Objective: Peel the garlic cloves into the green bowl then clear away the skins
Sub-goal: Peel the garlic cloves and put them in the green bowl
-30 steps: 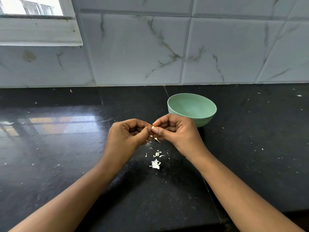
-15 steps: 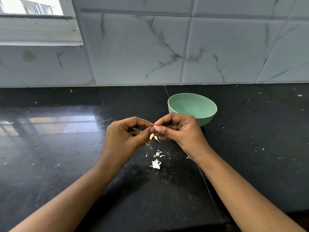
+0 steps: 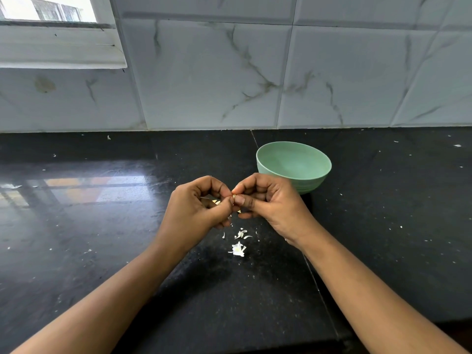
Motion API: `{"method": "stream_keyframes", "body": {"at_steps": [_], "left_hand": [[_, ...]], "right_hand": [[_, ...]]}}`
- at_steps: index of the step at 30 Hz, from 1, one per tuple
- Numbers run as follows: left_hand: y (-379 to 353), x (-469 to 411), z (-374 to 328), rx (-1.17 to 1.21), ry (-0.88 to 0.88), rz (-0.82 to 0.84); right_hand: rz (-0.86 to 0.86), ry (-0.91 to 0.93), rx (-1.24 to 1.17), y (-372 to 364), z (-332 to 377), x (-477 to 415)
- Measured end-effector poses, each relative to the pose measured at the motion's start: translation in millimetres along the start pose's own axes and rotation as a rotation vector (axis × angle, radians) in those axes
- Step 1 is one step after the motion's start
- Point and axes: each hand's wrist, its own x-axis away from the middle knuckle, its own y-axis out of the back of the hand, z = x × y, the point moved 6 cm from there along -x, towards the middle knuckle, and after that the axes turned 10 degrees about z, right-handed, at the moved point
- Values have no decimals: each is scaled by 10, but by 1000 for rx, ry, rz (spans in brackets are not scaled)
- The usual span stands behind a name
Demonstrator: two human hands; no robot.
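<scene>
Pinching pale garlic clove (image 3: 233, 197) with left hand (image 3: 194, 208) and right hand (image 3: 270, 200) fingers (image 3: 240, 199). Holding above white papery skins (image 3: 238, 249), just before round green bowl (image 3: 293, 162).

Glossy black stone counter (image 3: 102, 251), green bowl (image 3: 293, 163) standing on it, white garlic skins (image 3: 238, 249) scattered nearby

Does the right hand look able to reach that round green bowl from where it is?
Probably yes: the round green bowl sits just behind the right hand, mouth up, nothing between them, though that hand pinches a garlic clove.
</scene>
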Motion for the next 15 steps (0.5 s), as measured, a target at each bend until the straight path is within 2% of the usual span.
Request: {"method": "stream_keyframes", "body": {"at_steps": [5,15], "left_hand": [[-4,-16,27,14,27,1],[11,-42,104,79,145,17]], "right_hand": [[27,12,5,-34,4,11],[-47,24,64,8,-9,-1]]}}
